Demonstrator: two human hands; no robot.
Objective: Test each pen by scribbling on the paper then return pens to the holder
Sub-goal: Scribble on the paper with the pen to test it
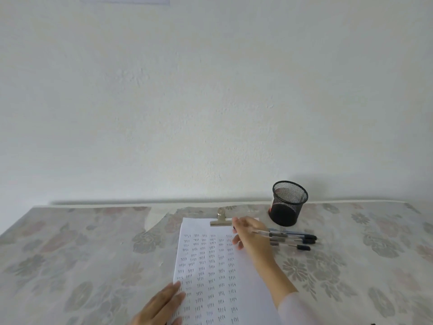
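Note:
A white sheet of paper (218, 266) covered in rows of small scribbles lies clipped to a board by a metal clip (220, 220). My left hand (161, 306) rests flat on the sheet's lower left edge. Near the top right of the paper, my right hand (249, 235) grips a clear pen (262, 232) whose tip points at the paper. Three pens with black caps (302, 241) lie side by side on the table just right of that hand. The black mesh pen holder (288, 204) stands upright behind them, and no pens show in it.
The table (82, 254) carries a pale floral cloth and backs onto a white wall. A small dark object (373, 323) peeks in at the bottom right edge.

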